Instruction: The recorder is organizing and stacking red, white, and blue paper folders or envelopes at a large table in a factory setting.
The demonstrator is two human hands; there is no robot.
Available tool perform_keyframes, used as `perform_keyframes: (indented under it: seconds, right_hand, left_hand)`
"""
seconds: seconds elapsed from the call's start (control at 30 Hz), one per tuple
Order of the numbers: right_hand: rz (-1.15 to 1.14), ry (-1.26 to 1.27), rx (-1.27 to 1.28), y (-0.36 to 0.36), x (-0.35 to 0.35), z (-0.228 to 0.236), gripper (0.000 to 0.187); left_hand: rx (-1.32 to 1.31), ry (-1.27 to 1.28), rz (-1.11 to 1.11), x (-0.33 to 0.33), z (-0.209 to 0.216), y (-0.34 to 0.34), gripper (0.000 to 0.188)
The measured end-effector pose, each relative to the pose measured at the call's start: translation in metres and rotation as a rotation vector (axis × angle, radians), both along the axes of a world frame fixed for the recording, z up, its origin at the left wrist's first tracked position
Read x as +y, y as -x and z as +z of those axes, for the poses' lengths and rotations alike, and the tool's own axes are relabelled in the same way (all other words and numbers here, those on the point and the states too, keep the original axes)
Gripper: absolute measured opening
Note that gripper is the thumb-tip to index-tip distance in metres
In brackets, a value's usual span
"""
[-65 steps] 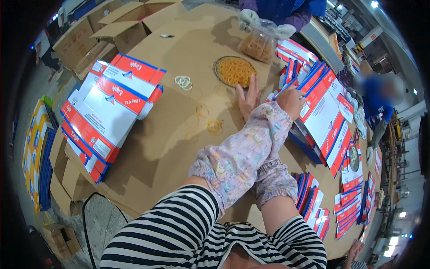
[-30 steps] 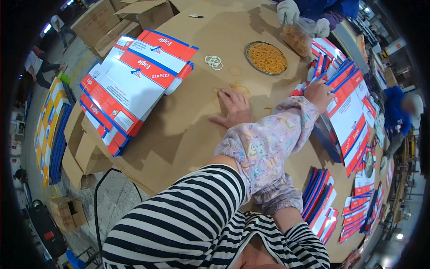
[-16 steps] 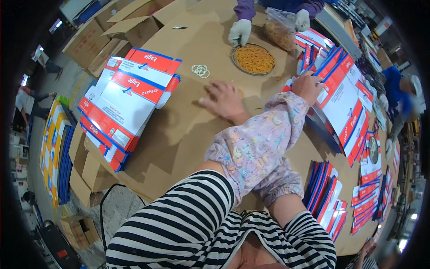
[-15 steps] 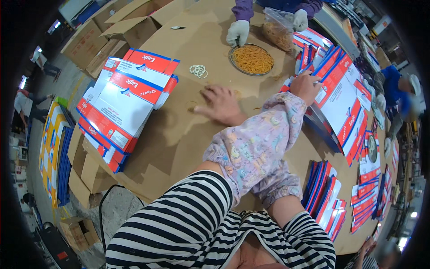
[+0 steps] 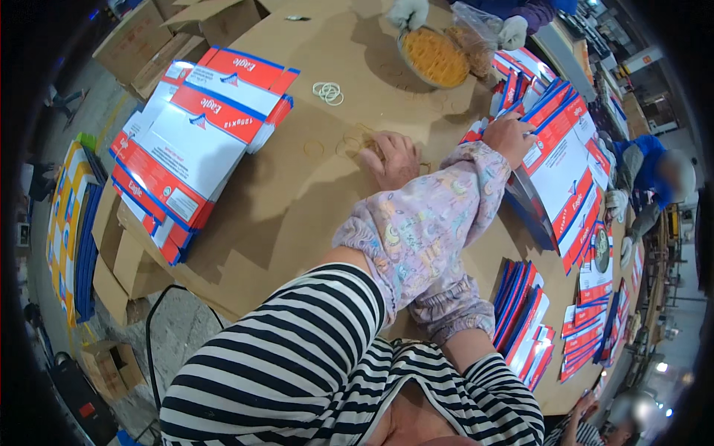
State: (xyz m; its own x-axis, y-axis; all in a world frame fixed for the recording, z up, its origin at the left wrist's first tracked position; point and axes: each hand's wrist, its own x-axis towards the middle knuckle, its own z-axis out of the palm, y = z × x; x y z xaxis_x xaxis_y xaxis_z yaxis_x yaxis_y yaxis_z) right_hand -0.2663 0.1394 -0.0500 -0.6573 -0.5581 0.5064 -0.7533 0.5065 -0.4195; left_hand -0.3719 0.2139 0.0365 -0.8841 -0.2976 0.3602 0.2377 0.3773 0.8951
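My forearms cross, the left above the right. My left hand (image 5: 509, 140), reaching over to the right side, grips the upper edge of a stack of flat red, white and blue cartons (image 5: 561, 152). On the brown tabletop in the middle lies my right hand (image 5: 394, 160). Its fingers are curled in around a thin yellowish rubber band (image 5: 348, 146), part of which shows at the fingertips. Another thin rubber band (image 5: 314, 148) lies just left of it. Farther off sits a small group of white rubber bands (image 5: 328, 93).
Across the table a co-worker's gloved hand (image 5: 408, 13) tilts a round dish (image 5: 407, 61) of yellow rubber bands beside a clear plastic bag (image 5: 476, 33). A carton stack (image 5: 201, 123) stands left, another carton stack (image 5: 520, 312) near right. Open brown boxes (image 5: 134, 41) line the far left.
My right hand has drawn its spread fingers inward and slid slightly right over the rubber bands. The co-worker has lifted and tilted the dish toward the bag. My left hand keeps its hold.
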Motion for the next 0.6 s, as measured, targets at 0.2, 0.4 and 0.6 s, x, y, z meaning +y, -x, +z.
perform_keyframes:
  seconds: [0.2,0.4,0.6]
  right_hand:
    - [-0.046,-0.02,0.044,-0.013,-0.01,0.009,0.061]
    - [0.05,0.081,-0.022,-0.002,-0.052,0.005,0.03]
    - [-0.007,0.122,-0.004,0.012,-0.032,-0.003,0.012]
  left_hand:
    - [0.01,-0.014,-0.022,0.007,0.009,0.0,0.026]
    - [0.067,-0.003,-0.05,0.004,0.004,0.003,0.028]
    - [0.01,-0.007,-0.052,0.004,0.009,-0.001,0.028]
